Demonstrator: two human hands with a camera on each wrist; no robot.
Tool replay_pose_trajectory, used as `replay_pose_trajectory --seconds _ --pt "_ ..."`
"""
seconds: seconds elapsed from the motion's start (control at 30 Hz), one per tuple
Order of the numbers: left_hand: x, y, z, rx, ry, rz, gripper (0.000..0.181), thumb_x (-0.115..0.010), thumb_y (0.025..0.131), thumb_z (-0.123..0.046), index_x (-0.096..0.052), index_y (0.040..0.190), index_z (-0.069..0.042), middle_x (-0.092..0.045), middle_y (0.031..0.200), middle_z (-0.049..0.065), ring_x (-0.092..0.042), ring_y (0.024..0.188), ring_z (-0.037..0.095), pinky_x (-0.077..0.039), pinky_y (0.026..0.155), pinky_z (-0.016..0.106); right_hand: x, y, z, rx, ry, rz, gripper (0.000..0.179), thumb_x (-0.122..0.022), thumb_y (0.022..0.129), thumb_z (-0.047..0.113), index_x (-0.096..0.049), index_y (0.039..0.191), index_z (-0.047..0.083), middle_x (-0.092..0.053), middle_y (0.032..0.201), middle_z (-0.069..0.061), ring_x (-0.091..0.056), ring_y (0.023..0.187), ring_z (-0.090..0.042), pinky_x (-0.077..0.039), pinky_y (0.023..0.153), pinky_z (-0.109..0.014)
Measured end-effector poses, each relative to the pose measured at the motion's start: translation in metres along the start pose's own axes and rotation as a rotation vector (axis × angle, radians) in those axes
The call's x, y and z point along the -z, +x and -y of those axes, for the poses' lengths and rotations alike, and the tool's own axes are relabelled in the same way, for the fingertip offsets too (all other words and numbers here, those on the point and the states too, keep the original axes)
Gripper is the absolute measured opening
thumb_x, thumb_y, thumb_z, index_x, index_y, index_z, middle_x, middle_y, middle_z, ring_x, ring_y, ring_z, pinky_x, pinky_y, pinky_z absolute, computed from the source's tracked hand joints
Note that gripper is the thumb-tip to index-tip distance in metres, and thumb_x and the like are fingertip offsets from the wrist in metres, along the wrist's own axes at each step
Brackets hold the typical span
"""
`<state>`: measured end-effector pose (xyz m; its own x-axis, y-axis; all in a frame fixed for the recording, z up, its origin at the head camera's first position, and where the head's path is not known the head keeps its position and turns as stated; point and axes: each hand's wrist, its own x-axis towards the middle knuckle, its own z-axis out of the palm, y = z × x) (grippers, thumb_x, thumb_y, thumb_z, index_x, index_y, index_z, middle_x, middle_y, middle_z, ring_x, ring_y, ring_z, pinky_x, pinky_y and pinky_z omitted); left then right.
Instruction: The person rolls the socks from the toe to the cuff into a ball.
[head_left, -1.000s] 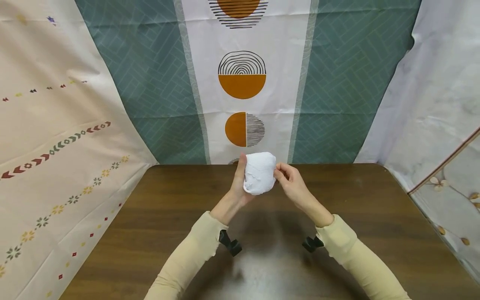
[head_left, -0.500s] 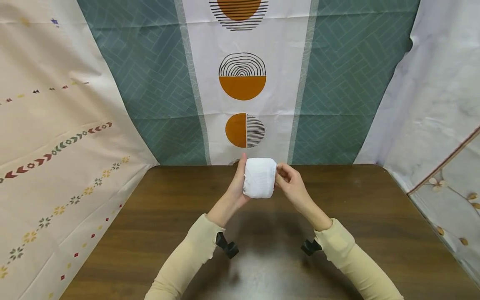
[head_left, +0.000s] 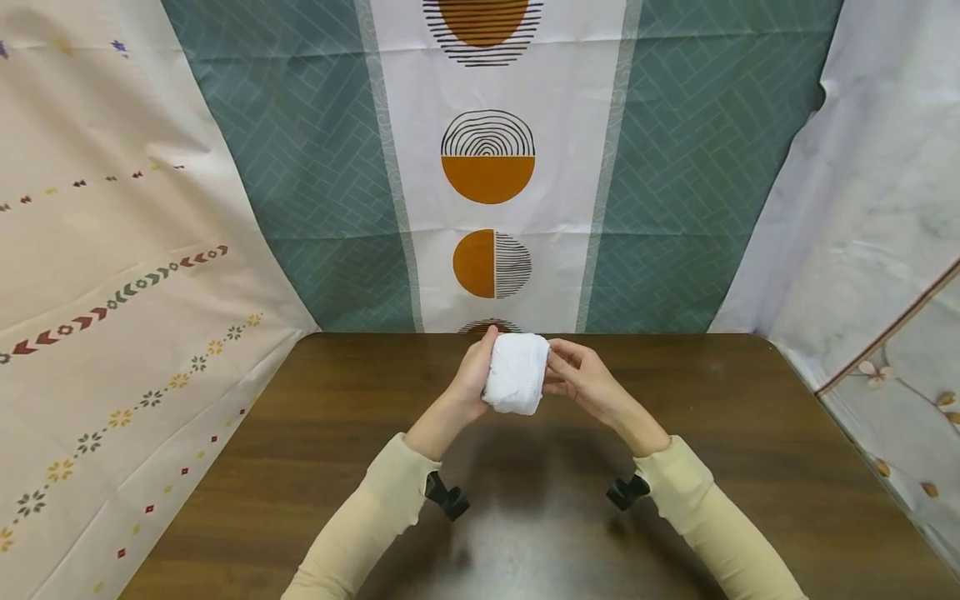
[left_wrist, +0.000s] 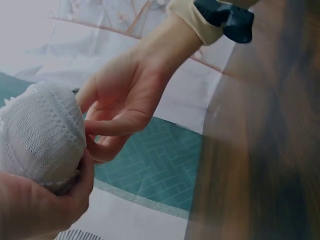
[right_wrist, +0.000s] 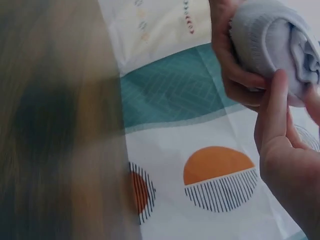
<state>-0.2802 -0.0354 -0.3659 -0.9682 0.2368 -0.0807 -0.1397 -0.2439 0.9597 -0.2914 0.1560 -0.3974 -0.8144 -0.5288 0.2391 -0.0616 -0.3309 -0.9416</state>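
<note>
A thick roll of white knitted cloth (head_left: 517,372) is held up above the table, its fine mesh weave showing in the left wrist view. My left hand (head_left: 467,379) grips it from the left, thumb along the near side. In the right wrist view the roll's end (right_wrist: 285,50) shows coiled layers and a crumpled fold in the middle. My right hand (head_left: 588,385) is at that right end, with thumb and fingertips holding its edge. The left wrist view shows the right hand's fingers (left_wrist: 117,127) bent against the roll.
A dark wooden table (head_left: 337,467) lies below both hands. Patterned cloth (head_left: 315,150) hangs behind the table's back edge, with pale cloths (head_left: 90,292) at the sides. Each wrist wears a small black mount (head_left: 450,498) by the sleeve cuff.
The roll has come slightly lower and turned in the hands, showing a different side. The right hand's fingers have shifted from a tight pinch to a wider hold at the right end.
</note>
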Motion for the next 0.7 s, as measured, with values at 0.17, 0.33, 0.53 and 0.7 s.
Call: replay_pose_trajectory --seconds 0.17,0.33,0.53,0.7 --pt "-0.002 -0.008 -0.007 -0.015 0.227 0.015 0.038 -0.046 0.099 -0.045 -0.054 0.102 -0.007 -0.058 0.084 0.001 -0.059 0.07 0.012 -0.05 0.061 0.026 -0.002 0.001 0.003 -0.03 -0.121 -0.014 0.015 -0.06 0.095 0.014 -0.065 0.107 0.02 -0.066 0.096 0.006 -0.063 0.084 -0.009 -0.058 0.07 -0.03" --pt "-0.01 -0.016 -0.014 0.012 0.429 0.01 0.046 -0.073 0.082 -0.039 -0.049 0.102 -0.006 -0.06 0.094 0.008 -0.062 0.068 0.018 -0.053 0.057 0.029 -0.008 0.0 0.011 -0.061 -0.268 -0.018 0.013 -0.061 0.092 0.009 -0.064 0.1 0.018 -0.063 0.093 0.003 -0.062 0.081 -0.01 -0.058 0.065 -0.032" --pt "-0.015 -0.02 -0.007 0.034 0.465 0.06 0.046 -0.079 0.077 -0.028 -0.045 0.097 -0.005 -0.061 0.092 0.012 -0.066 0.065 0.021 -0.055 0.056 0.03 -0.014 -0.001 0.006 -0.073 -0.319 0.003 0.013 -0.054 0.086 -0.003 -0.053 0.085 0.01 -0.055 0.082 0.002 -0.057 0.067 -0.01 -0.052 0.052 -0.026" --pt "-0.009 -0.013 0.009 0.039 0.392 0.051 0.041 -0.077 0.076 -0.02 -0.043 0.092 -0.005 -0.062 0.088 0.012 -0.067 0.062 0.021 -0.054 0.055 0.03 -0.011 -0.004 -0.009 -0.058 -0.403 -0.065 0.013 -0.057 0.088 -0.004 -0.057 0.088 0.008 -0.058 0.082 0.0 -0.057 0.059 -0.01 -0.051 0.051 -0.025"
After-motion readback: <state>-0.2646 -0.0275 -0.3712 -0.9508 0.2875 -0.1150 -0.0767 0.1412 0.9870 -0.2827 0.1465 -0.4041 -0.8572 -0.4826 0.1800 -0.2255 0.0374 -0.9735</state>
